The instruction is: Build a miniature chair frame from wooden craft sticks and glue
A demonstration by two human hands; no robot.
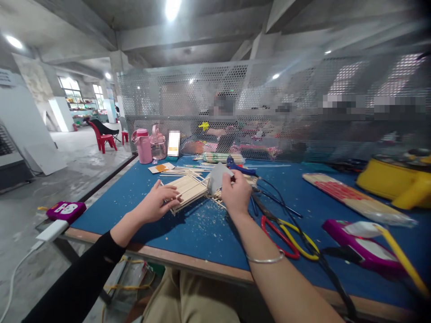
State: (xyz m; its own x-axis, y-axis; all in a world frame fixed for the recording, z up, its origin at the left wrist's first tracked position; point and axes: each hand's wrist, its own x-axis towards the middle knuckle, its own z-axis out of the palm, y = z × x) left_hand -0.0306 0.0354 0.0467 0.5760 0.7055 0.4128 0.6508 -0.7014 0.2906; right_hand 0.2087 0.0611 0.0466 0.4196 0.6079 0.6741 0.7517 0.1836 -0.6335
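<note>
A small raft-like panel of pale wooden sticks [190, 187] lies tilted on the blue tabletop. Across its left end rests my left hand [160, 200], fingers spread and touching the sticks. My right hand [237, 190] pinches a stiff grey sheet [217, 178], possibly sandpaper, between thumb and fingers at the panel's right end. The sheet's lower edge is close to the stick ends; whether they touch I cannot tell. Loose sticks [188, 172] lie behind the panel, and more sticks are partly hidden behind my right hand.
Pale crumbs dot the blue table [198, 242]. Right of my forearm lie red-and-yellow-handled pliers [291, 235], a purple power strip [363, 246] and bagged sticks [357, 197]. A blue glue gun [240, 168], pink bottle [144, 146] and perforated screen [188, 98] are behind.
</note>
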